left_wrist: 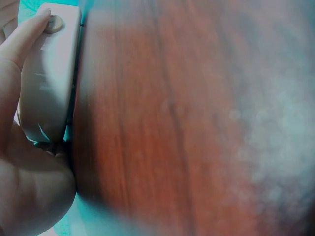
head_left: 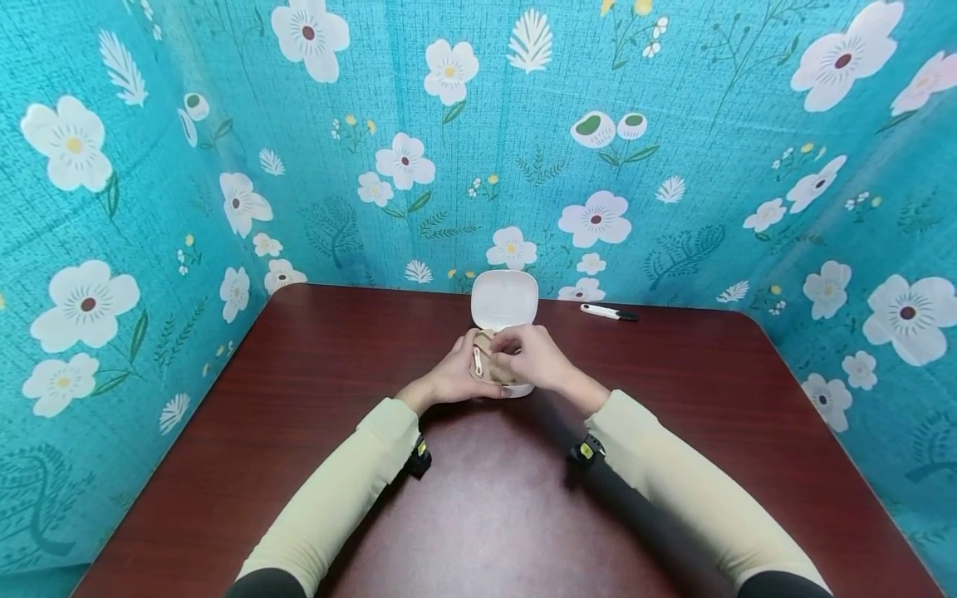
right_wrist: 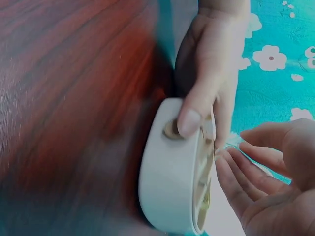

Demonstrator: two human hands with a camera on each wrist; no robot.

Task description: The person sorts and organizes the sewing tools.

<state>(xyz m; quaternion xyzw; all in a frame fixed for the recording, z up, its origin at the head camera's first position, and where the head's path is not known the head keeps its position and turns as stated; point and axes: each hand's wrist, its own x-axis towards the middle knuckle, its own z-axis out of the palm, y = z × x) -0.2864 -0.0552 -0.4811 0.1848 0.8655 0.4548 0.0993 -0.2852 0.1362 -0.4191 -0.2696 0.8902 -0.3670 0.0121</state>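
Note:
A small white box [head_left: 521, 390] stands on the table with its lid [head_left: 504, 299] raised at the back. Its inside is lined in beige, and a small white piece [head_left: 478, 360] with dark marks lies at the left within. My left hand [head_left: 454, 375] grips the box's left side, its thumb beside the round brownish button [right_wrist: 172, 129] on the front wall. Over the opening, my right hand [head_left: 537, 357] reaches in from the right with bent fingers. The fingertips [right_wrist: 220, 156] come close to the inside edge; whether they pinch anything is hidden.
Behind the box, to the right, lies a slim white-and-black pen-like item [head_left: 609, 312]. The dark red wooden table [head_left: 478, 498] reaches back to a blue flowered cloth [head_left: 478, 208], which also hangs at both sides.

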